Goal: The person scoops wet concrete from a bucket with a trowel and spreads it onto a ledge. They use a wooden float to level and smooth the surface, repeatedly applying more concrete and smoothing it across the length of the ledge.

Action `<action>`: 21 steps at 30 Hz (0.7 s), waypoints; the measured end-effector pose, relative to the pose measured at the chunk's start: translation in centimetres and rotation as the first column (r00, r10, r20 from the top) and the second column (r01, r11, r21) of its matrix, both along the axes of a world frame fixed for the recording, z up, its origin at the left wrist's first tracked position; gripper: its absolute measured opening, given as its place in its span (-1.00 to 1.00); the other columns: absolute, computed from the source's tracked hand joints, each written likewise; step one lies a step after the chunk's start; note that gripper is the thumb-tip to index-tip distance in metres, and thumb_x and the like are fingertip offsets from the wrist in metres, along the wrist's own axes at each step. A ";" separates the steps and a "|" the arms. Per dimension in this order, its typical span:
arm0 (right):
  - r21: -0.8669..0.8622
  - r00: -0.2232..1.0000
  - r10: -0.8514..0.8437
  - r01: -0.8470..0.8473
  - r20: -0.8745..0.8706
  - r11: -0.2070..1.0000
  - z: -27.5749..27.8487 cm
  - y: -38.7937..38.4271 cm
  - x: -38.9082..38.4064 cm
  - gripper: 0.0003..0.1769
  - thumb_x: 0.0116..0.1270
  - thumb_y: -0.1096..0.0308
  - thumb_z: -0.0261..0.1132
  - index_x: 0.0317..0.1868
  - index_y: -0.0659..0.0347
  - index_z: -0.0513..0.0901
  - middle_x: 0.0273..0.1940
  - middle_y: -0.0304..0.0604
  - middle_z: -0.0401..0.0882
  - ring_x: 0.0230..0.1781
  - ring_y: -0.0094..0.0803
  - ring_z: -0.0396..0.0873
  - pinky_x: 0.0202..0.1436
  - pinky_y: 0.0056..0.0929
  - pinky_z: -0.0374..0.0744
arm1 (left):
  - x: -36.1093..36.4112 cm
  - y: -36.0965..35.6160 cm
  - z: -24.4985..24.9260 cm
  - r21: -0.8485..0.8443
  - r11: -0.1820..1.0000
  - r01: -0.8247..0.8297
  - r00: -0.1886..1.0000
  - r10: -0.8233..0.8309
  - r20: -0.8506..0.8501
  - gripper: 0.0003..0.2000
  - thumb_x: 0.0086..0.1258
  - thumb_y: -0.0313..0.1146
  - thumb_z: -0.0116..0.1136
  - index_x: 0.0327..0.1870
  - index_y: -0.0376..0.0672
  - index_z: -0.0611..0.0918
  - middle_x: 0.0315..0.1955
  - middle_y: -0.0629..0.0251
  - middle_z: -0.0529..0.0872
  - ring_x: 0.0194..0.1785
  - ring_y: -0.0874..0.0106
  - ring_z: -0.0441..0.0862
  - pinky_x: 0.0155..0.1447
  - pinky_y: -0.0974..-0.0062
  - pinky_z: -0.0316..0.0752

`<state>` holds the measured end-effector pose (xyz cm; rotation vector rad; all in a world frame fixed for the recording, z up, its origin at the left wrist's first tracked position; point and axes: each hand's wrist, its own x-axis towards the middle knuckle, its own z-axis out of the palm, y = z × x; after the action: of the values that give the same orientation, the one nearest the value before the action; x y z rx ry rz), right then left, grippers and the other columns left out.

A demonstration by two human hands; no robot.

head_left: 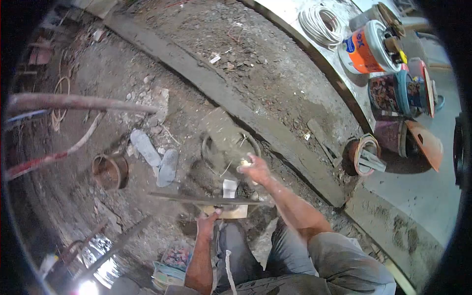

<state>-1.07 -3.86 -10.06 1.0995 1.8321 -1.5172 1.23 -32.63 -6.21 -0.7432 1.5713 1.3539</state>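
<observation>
Left hand (206,222) at 6 o'clock, closed on the underside of a flat dark board (196,198) held level. Right hand (254,169) near centre, reaching out, fingers part curled; grip too blurred to tell. Just beside it at 11 o'clock, a pan (205,147) of grey mortar (223,135) on the dirt floor. 2 sandals (157,158) at 9 o'clock of the pan. Paint bucket (371,49) far off at 2 o'clock.
</observation>
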 end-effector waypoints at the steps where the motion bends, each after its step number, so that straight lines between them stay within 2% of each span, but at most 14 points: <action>1: 0.069 1.000 0.020 -0.019 -0.015 0.997 -0.4 0.7 1.2 -0.09 -0.02 0.07 0.42 0.30 0.36 0.32 0.21 0.18 0.42 0.26 -0.08 0.39 0.35 -0.31 0.31 | 0.3 0.9 0.1 0.032 0.999 0.043 0.998 -0.041 -0.054 -0.56 0.13 -0.24 0.39 -0.03 -0.25 0.54 -0.25 0.31 0.65 -0.14 0.45 0.61 -0.07 0.44 0.54; 2: 0.139 0.999 0.040 -0.035 -0.035 0.990 -0.8 1.6 2.3 -0.11 -0.01 0.09 0.42 0.30 0.34 0.32 0.20 0.18 0.42 0.25 -0.08 0.40 0.34 -0.29 0.31 | 0.9 1.8 0.4 0.088 0.996 0.005 0.998 0.000 -0.058 -0.58 0.12 -0.22 0.39 -0.07 -0.26 0.56 -0.25 0.30 0.65 -0.18 0.48 0.61 -0.09 0.49 0.53; 3: 0.132 0.997 0.064 -0.057 -0.047 0.990 -0.5 2.7 3.5 -0.11 -0.01 0.09 0.42 0.30 0.34 0.32 0.20 0.18 0.42 0.25 -0.08 0.40 0.34 -0.29 0.31 | 1.4 2.5 0.5 0.081 0.997 -0.017 0.997 0.023 -0.071 -0.58 0.12 -0.22 0.39 -0.07 -0.26 0.56 -0.25 0.30 0.65 -0.18 0.48 0.61 -0.09 0.49 0.53; 5: 0.301 0.994 0.086 -0.061 -0.073 0.952 0.7 4.8 6.5 -0.18 0.01 0.09 0.40 0.26 0.31 0.36 0.09 0.19 0.52 0.14 -0.01 0.49 0.24 -0.24 0.42 | 3.1 3.7 0.7 -0.011 0.999 0.042 0.999 -0.041 0.014 -0.58 0.14 -0.21 0.35 -0.05 -0.27 0.56 -0.20 0.32 0.65 -0.15 0.47 0.59 0.00 0.48 0.46; 6: 0.294 0.990 0.109 -0.079 -0.087 0.952 1.2 5.7 8.1 -0.18 0.01 0.09 0.40 0.26 0.31 0.36 0.09 0.19 0.52 0.14 -0.01 0.49 0.24 -0.24 0.42 | 4.1 4.4 0.7 -0.019 1.000 0.018 1.000 -0.018 0.000 -0.58 0.14 -0.21 0.35 -0.05 -0.27 0.56 -0.20 0.32 0.65 -0.15 0.47 0.59 0.00 0.48 0.46; 8: 0.407 0.979 0.195 -0.202 0.058 0.891 1.7 7.9 11.0 -0.26 0.04 0.10 0.37 0.20 0.29 0.40 -0.07 0.23 0.59 -0.02 0.07 0.57 0.08 -0.15 0.51 | 6.3 6.4 0.1 -0.008 1.000 0.019 0.997 -0.019 -0.069 -0.55 0.12 -0.19 0.38 -0.05 -0.26 0.57 -0.21 0.33 0.65 -0.16 0.47 0.58 -0.02 0.50 0.45; 10: 0.423 0.960 0.267 -0.274 0.077 0.864 1.1 9.7 14.9 -0.28 0.06 0.10 0.36 0.18 0.30 0.40 -0.14 0.24 0.61 -0.08 0.09 0.59 0.03 -0.12 0.53 | 9.3 7.6 -0.7 -0.046 0.993 0.111 0.979 -0.117 -0.169 -0.53 0.12 -0.15 0.38 -0.03 -0.28 0.56 -0.20 0.32 0.64 -0.14 0.46 0.58 -0.03 0.49 0.45; 11: 0.449 0.942 0.317 -0.331 0.110 0.830 0.7 10.4 16.6 -0.30 0.07 0.09 0.35 0.16 0.31 0.40 -0.20 0.24 0.62 -0.14 0.12 0.60 -0.03 -0.09 0.55 | 11.1 8.6 -1.3 -0.060 0.993 0.103 0.977 -0.113 -0.182 -0.53 0.12 -0.15 0.38 -0.03 -0.28 0.56 -0.20 0.32 0.64 -0.14 0.46 0.58 -0.03 0.49 0.45; 13: 0.477 0.931 0.353 -0.354 0.097 0.805 -0.4 11.3 19.3 -0.34 0.09 0.10 0.35 0.10 0.33 0.39 -0.23 0.25 0.62 -0.14 0.10 0.60 -0.03 -0.07 0.54 | 13.9 12.2 -0.2 -0.031 0.997 -0.071 0.970 0.062 -0.235 -0.55 0.11 -0.16 0.39 -0.09 -0.33 0.60 -0.22 0.23 0.67 -0.16 0.41 0.58 -0.03 0.46 0.45; 14: 0.465 0.903 0.415 -0.417 0.114 0.781 -0.5 11.9 20.0 -0.40 0.11 0.11 0.34 0.05 0.33 0.40 -0.25 0.23 0.62 -0.15 0.10 0.60 -0.04 -0.06 0.54 | 16.0 12.3 -2.2 -0.154 0.988 -0.016 0.971 -0.021 -0.237 -0.52 0.08 -0.14 0.42 -0.09 -0.33 0.60 -0.25 0.22 0.66 -0.20 0.45 0.59 -0.11 0.47 0.49; 15: 0.460 0.871 0.475 -0.474 0.124 0.750 -0.8 12.4 20.4 -0.45 0.13 0.11 0.32 0.00 0.33 0.41 -0.28 0.21 0.62 -0.15 0.09 0.60 -0.05 -0.05 0.54 | 17.2 13.6 -1.3 -0.160 0.986 -0.044 0.969 0.003 -0.246 -0.52 0.08 -0.14 0.42 -0.09 -0.33 0.60 -0.25 0.22 0.66 -0.20 0.45 0.59 -0.11 0.47 0.49; 17: 0.503 0.820 0.567 -0.524 0.080 0.687 -1.9 13.1 20.1 -0.49 0.14 0.12 0.31 -0.04 0.32 0.41 -0.28 0.21 0.62 -0.16 0.10 0.61 -0.06 -0.04 0.54 | 17.7 16.5 1.1 -0.331 0.943 0.018 0.969 -0.097 -0.225 -0.48 0.04 -0.09 0.45 -0.13 -0.35 0.61 -0.31 0.21 0.66 -0.25 0.47 0.59 -0.22 0.46 0.51; 18: 0.540 0.772 0.633 -0.558 0.058 0.630 -2.6 13.1 19.7 -0.53 0.16 0.13 0.30 -0.08 0.31 0.41 -0.29 0.20 0.62 -0.17 0.10 0.61 -0.07 -0.04 0.54 | 19.1 15.8 -1.7 -0.285 0.955 0.087 0.961 -0.156 -0.229 -0.45 0.02 -0.04 0.44 -0.18 -0.39 0.61 -0.37 0.19 0.66 -0.29 0.48 0.59 -0.30 0.43 0.52; 21: 0.535 0.696 0.712 -0.639 0.095 0.553 -5.9 12.7 16.5 -0.55 0.18 0.13 0.28 -0.11 0.31 0.41 -0.25 0.20 0.62 -0.19 0.10 0.61 -0.08 -0.04 0.54 | 21.3 16.1 -5.7 -0.205 0.979 0.016 0.946 -0.081 -0.313 -0.47 0.04 -0.02 0.41 -0.20 -0.37 0.63 -0.39 0.23 0.67 -0.30 0.48 0.59 -0.25 0.42 0.52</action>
<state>15.39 8.88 -15.97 0.3487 2.4628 -0.6242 22.50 -16.49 -11.87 -0.6197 1.9933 1.3426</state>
